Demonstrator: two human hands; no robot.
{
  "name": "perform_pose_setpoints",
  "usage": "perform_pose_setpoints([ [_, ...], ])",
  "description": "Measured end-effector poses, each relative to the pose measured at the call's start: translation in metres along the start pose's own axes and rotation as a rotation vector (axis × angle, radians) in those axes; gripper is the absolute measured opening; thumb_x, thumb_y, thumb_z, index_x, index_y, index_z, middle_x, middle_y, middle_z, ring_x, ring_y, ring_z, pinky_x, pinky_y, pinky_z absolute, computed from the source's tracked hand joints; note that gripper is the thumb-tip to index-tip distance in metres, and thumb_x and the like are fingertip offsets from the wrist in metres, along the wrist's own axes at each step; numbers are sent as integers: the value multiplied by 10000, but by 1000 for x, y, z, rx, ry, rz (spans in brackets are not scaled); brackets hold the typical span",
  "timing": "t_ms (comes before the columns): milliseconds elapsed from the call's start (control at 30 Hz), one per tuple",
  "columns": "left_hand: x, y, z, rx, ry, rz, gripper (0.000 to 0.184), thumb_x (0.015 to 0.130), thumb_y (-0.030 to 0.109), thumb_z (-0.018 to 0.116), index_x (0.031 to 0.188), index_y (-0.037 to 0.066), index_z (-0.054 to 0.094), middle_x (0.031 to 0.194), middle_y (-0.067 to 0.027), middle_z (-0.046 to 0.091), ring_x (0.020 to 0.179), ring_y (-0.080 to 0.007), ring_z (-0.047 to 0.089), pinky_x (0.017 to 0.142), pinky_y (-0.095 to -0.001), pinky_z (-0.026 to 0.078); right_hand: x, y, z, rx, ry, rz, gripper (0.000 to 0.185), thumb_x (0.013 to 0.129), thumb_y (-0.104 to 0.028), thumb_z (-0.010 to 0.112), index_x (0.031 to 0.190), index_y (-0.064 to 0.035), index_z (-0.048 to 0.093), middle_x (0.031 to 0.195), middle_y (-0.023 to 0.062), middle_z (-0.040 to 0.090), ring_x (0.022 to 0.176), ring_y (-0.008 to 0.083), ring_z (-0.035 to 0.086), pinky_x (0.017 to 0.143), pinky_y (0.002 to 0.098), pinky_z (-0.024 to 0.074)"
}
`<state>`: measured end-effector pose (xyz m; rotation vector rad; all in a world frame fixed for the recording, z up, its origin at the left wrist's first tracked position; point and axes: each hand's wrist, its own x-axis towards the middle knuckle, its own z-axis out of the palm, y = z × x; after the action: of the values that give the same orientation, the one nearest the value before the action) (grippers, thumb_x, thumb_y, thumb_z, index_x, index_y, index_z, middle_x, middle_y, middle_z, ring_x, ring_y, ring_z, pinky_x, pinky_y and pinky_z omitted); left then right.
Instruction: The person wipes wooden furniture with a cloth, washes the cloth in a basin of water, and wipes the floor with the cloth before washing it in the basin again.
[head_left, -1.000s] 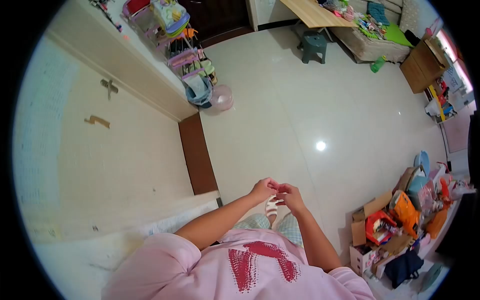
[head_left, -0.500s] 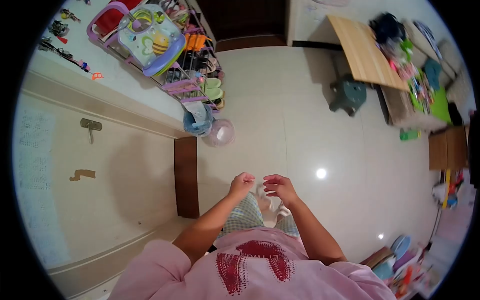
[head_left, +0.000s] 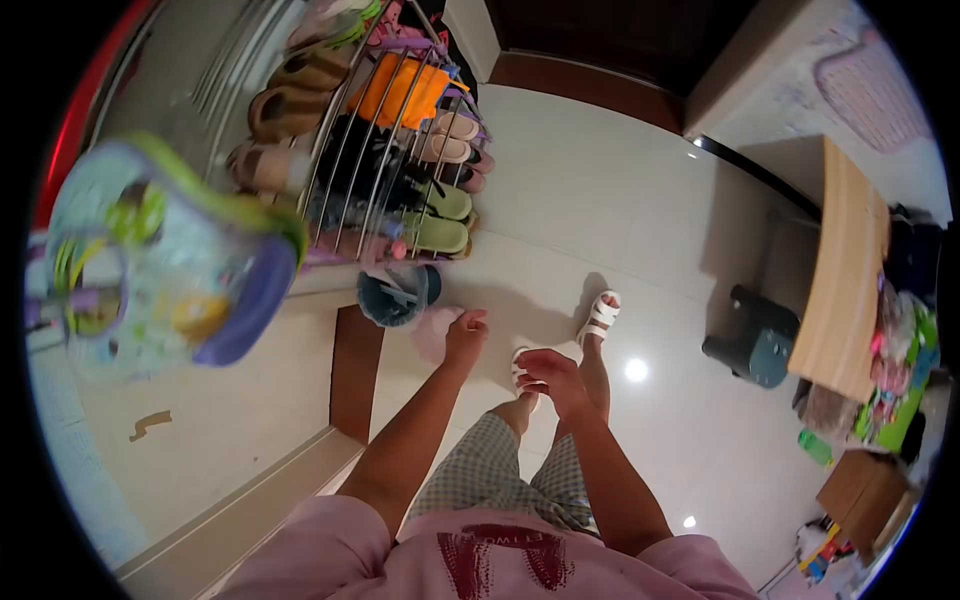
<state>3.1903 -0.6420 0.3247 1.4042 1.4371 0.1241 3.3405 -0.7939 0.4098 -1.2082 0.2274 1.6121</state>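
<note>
Left hand (head_left: 465, 339) apart from upright blue bin (head_left: 376, 303)

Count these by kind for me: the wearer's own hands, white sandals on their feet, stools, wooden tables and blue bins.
Left hand and right hand: 2
White sandals: 2
Stool: 1
Table: 1
Blue bin: 1
Total: 7

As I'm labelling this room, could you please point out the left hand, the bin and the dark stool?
Left hand (head_left: 465, 339): head view, middle of the hand.
Bin (head_left: 375, 302): head view, on its side.
Dark stool (head_left: 768, 348): head view, on its seat.
</note>
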Motion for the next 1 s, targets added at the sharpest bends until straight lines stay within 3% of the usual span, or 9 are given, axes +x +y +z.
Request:
perform_pose_setpoints([
  [200, 158, -15, 32, 113, 318, 25, 260, 774, 98, 569, 1022, 76, 643, 712, -96, 641, 613, -201, 609, 560, -338, 480, 173, -72, -40, -73, -58, 134, 178, 834, -54, 554, 1002, -30, 608, 882, 84, 639, 755, 183, 621, 653, 290, 503],
  [267, 223, -51, 28, 494, 429, 22, 266, 764, 141, 531, 976, 70, 675, 879, -179, 665, 797, -295, 645, 687, -380, 493, 217, -86, -45, -93, -12, 163, 188, 851, -87, 541, 1020, -28, 600, 918, 86, 643, 788, 174, 624, 700, 284, 507],
  [400, 332, -99, 6, 762, 569, -83, 451, 850, 360, 549, 1039, -43, 624, 1054, -215, 625, 908, -393, 610, 759, -451, 477, 284, -73, -57, -67, 18, 224, 212, 839, -87, 533, 1026, -20, 607, 901, 80, 640, 788, 168, 629, 693, 277, 509],
  [467, 371, -99, 1, 593, 708, -383, 633, 852, 515, 518, 1062, -78, 598, 1066, -243, 609, 926, -374, 611, 783, -440, 484, 303, -59, -59, -51, 21, 269, 219, 834, -89, 531, 1027, -21, 608, 900, 79, 641, 789, 165, 629, 691, 276, 508],
  [533, 394, -88, 0, 234, 799, -132, 704, 846, 580, 492, 1100, -70, 583, 1063, -271, 598, 933, -361, 616, 816, -431, 487, 324, -47, -62, -23, 3, 299, 223, 829, -98, 534, 1024, -22, 612, 900, 79, 642, 792, 161, 629, 695, 274, 506],
  [600, 431, -99, -24, 565, 715, -509, 679, 854, 549, 507, 1111, -76, 573, 1061, -279, 596, 930, -362, 618, 830, -414, 491, 334, -39, -61, -31, 1, 334, 224, 831, -99, 534, 1026, -22, 612, 898, 78, 643, 793, 160, 630, 697, 273, 507],
  [733, 469, -129, -46, 736, 581, -523, 598, 872, 488, 500, 1163, -32, 546, 1115, -235, 584, 984, -340, 598, 835, -397, 487, 349, -32, -67, -46, 24, 367, 226, 838, -102, 532, 1033, -17, 610, 891, 78, 648, 794, 160, 633, 704, 274, 506],
  [867, 505, -213, -84, 1165, 213, -333, 510, 895, 407, 490, 1232, 26, 510, 1188, -176, 569, 1058, -311, 571, 843, -374, 482, 345, -42, -80, -40, 80, 370, 223, 844, -105, 533, 1033, -11, 607, 886, 86, 647, 786, 165, 634, 710, 281, 511],
  [1000, 493, -171, -80, -234, 615, -360, 464, 942, 319, 400, 1332, 68, 402, 1142, -126, 599, 914, -329, 628, 780, -416, 499, 341, -48, -104, -7, 141, 347, 196, 849, -87, 529, 1010, -5, 606, 878, 89, 645, 765, 169, 633, 711, 285, 515],
])
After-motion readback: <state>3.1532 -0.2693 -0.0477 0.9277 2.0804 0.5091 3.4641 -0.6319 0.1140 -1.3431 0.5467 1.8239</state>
